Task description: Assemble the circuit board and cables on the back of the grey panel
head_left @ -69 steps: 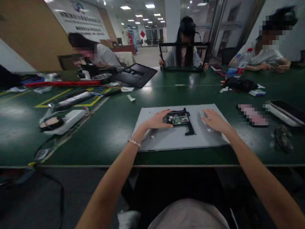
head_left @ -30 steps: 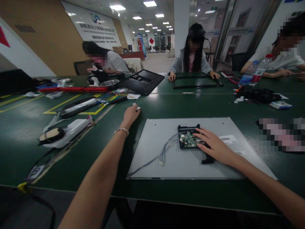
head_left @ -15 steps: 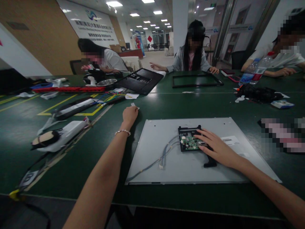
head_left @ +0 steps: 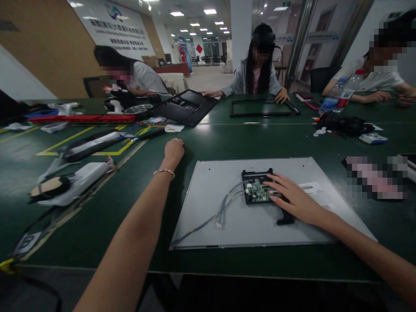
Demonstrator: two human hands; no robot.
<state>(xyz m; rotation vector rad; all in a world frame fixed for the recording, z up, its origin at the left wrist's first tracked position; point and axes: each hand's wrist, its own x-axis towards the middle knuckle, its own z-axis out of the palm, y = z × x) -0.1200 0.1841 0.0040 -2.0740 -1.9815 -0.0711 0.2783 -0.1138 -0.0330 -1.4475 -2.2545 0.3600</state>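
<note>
- My left hand is curled, beyond the grey panel's far-left corner; cannot tell if it holds anything.
- My right hand lies spread over the circuit board.
- Board sits mid-panel, cable trailing near-left.

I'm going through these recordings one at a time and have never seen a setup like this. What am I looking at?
There is no machine here: a person works with two bare hands, seen from one camera worn on the head, looking forward and down. On the green table lies a flat pale grey panel. On it sits a black bracket with a green circuit board; thin cables run off to the left. The right hand is spread over the bracket and board. The left hand is curled beyond the panel; whether it holds anything is hidden. Across the table, a co-worker's hand is at a black frame.
</note>
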